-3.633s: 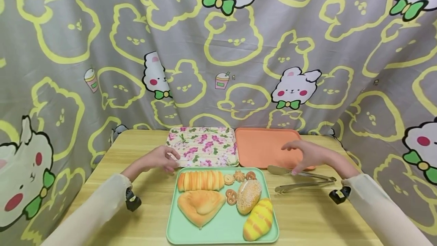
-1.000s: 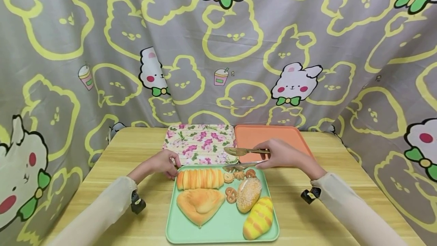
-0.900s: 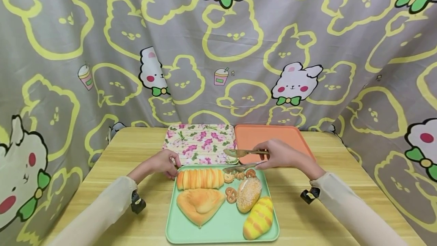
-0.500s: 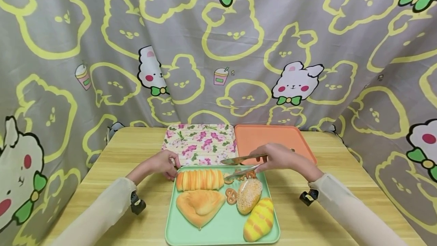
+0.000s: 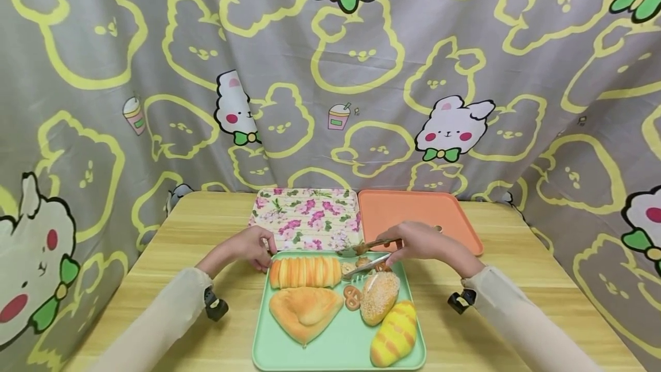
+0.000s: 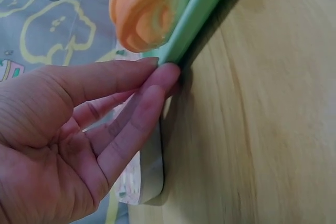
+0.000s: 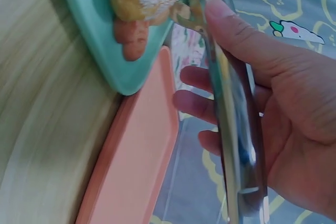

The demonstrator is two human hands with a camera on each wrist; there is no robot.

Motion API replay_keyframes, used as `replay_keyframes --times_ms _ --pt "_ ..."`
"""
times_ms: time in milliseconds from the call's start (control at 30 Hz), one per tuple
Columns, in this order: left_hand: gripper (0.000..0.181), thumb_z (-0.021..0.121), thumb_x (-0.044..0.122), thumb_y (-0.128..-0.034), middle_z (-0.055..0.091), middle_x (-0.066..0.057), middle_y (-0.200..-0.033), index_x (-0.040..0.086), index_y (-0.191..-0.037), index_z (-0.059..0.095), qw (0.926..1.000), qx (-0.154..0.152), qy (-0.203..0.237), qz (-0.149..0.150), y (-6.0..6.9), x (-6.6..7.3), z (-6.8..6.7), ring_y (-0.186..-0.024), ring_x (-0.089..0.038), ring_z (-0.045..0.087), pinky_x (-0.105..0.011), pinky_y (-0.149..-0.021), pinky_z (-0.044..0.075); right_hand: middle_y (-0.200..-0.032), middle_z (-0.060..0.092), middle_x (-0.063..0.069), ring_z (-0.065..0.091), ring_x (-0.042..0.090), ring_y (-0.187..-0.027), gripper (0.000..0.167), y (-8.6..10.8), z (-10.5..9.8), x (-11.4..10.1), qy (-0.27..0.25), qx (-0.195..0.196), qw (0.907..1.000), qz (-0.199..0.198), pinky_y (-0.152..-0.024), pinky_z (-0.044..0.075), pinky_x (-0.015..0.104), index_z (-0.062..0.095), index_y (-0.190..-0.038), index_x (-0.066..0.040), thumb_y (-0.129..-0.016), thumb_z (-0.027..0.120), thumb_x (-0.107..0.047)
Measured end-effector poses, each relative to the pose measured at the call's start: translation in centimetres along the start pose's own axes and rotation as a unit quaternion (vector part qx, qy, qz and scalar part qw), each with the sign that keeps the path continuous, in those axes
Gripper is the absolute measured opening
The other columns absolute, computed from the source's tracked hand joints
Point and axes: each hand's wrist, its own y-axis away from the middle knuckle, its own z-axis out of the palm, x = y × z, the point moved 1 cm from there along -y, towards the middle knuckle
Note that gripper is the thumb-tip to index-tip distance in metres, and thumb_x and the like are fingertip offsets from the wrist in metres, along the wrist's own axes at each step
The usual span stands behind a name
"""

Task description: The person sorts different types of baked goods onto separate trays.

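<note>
My left hand [image 5: 251, 247] pinches the back left corner of the green tray [image 5: 335, 352]; the left wrist view has the thumb on its rim [image 6: 173, 45]. In my right hand [image 5: 420, 241] are metal tongs [image 5: 368, 266], held over the tray's back right part. Their tips reach down around the small cookies, one arm close to a round cookie [image 5: 348, 268] and a star-shaped cookie [image 5: 362, 260]. Whether the tips touch either is unclear. A pretzel-shaped cookie [image 5: 352, 297] lies nearer, beside a sesame-topped bun [image 5: 380, 297]. Another cookie is partly hidden by the tongs and hand.
Also on the green tray are a ridged roll [image 5: 306, 272], a triangular bread [image 5: 306, 312] and a yellow striped bread [image 5: 394, 334]. Behind it, a floral tray [image 5: 304, 217] and an orange tray [image 5: 423, 208] stand side by side on the wooden table [image 5: 206, 217], before a patterned curtain.
The right hand took the tongs from the table and brought them left over the green tray; their tips have since lowered to the cookies. The left hand moved onto the tray's corner.
</note>
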Motion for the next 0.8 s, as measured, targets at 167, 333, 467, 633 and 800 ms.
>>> replay_keyframes --times_ms 167,333,467,633,800 --pt "0.016 0.073 -0.008 -0.0794 0.072 -0.012 -0.068 -0.006 -0.093 0.064 1.0000 -0.003 -0.006 0.000 -0.2 -0.4 -0.1 -0.062 -0.017 0.070 -0.033 -0.061 0.061 -0.118 0.075 0.009 0.065 0.003 -0.078 0.052 -0.4 0.1 0.1 -0.026 -0.009 0.9996 0.007 -0.065 0.051 0.021 0.070 -0.130 -0.013 -0.083 0.082 -0.034" --pt "0.018 0.072 -0.008 -0.0784 0.073 -0.013 -0.070 -0.006 -0.094 0.065 1.0000 0.006 0.006 -0.003 -0.1 -0.8 -0.1 -0.064 -0.018 0.071 -0.033 -0.062 0.062 -0.118 0.076 0.010 0.066 0.004 -0.080 0.049 -0.5 0.2 0.1 -0.038 -0.008 0.9992 0.004 -0.064 0.050 0.021 0.071 -0.129 -0.012 -0.085 0.080 -0.031" --pt "0.020 0.072 -0.007 -0.0776 0.073 -0.012 -0.071 -0.006 -0.096 0.065 0.9996 0.017 0.023 -0.007 0.1 -1.0 0.2 -0.065 -0.020 0.072 -0.035 -0.063 0.062 -0.117 0.076 0.010 0.066 0.004 -0.080 0.046 -0.5 0.2 0.2 -0.041 -0.005 0.9991 -0.008 -0.064 0.050 0.021 0.071 -0.128 -0.013 -0.086 0.079 -0.029" --pt "0.021 0.072 -0.005 -0.0774 0.074 -0.013 -0.074 -0.007 -0.097 0.066 0.9990 0.029 0.034 -0.003 0.3 -1.1 0.3 -0.066 -0.020 0.072 -0.036 -0.064 0.062 -0.114 0.077 0.010 0.064 0.004 -0.075 0.045 -0.5 0.2 0.3 -0.047 0.002 0.9989 -0.010 -0.061 0.047 0.020 0.072 -0.127 -0.011 -0.086 0.078 -0.027" --pt "0.022 0.075 -0.004 -0.0774 0.074 -0.011 -0.075 -0.008 -0.097 0.067 0.9988 0.034 0.035 0.004 0.3 -1.2 0.2 -0.067 -0.018 0.071 -0.035 -0.066 0.063 -0.115 0.077 0.009 0.056 0.007 -0.063 0.043 -0.5 0.4 0.4 -0.059 0.004 0.9983 0.002 -0.053 0.036 0.020 0.073 -0.126 -0.012 -0.086 0.078 -0.027"
